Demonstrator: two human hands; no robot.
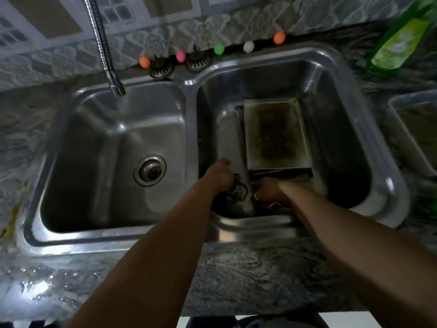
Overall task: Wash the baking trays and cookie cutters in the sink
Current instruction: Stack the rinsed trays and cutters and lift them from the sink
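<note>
Head view: both arms reach into right basin of sink (260, 223). Left hand (218, 175) at near-left of basin, fingers curled on dark wiry thing (237, 189), maybe cutter or scourer; too blurred to name. Right hand (272, 192) just right of it, low in basin; grip unreadable. Trays (275, 132) stacked past the hands, mid-basin, top one stained dark. Tap (117, 88) hangs over left basin, not running. Likely step: scrubbing small piece. Advice: swing tap across, work stain along tray walls, rinse into drain.
</note>
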